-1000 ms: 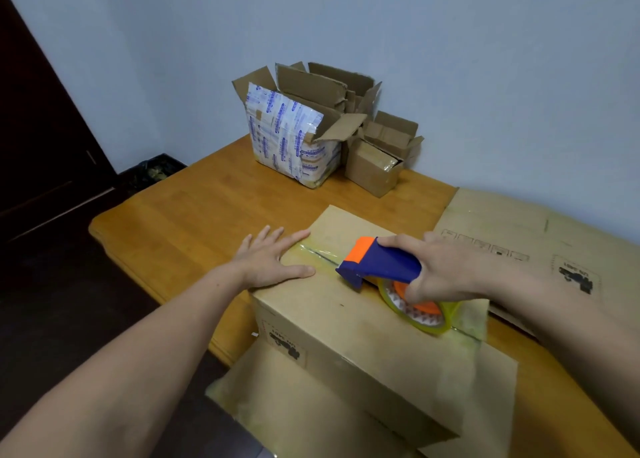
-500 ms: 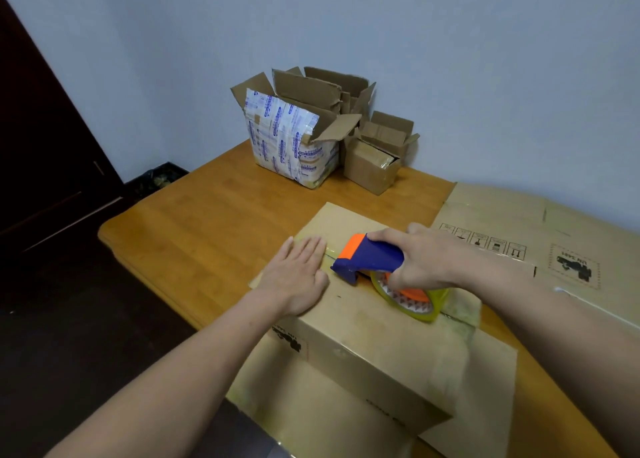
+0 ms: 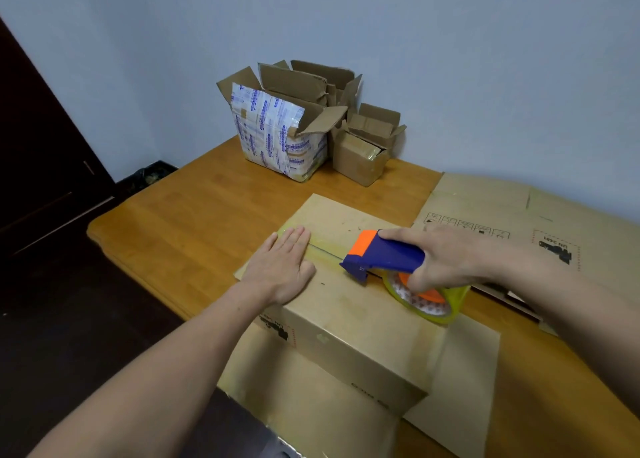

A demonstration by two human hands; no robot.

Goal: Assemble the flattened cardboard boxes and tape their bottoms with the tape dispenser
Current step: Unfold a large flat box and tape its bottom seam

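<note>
An assembled cardboard box [image 3: 349, 322] lies bottom-up on the wooden table [image 3: 194, 222], its centre seam running away from me. My left hand [image 3: 282, 268] presses flat on the far left part of the seam, fingers straight. My right hand [image 3: 446, 261] grips the handle of a blue and orange tape dispenser [image 3: 388, 255] whose head sits on the seam just right of my left hand. A roll of clear yellowish tape [image 3: 427, 300] hangs under it. Glossy tape covers the seam near my left fingers.
A flattened cardboard box [image 3: 512, 215] lies at the right against the wall. Three opened boxes [image 3: 287, 135] stand at the back, one wrapped in printed tape. The assembled box's open flaps [image 3: 460, 364] spread over the table's near edge. A dark door is at the left.
My left hand has turned and slid along the seam, fingers now pointing away from me. The dispenser has stayed on the seam, close to that hand. The camera has shifted slightly.
</note>
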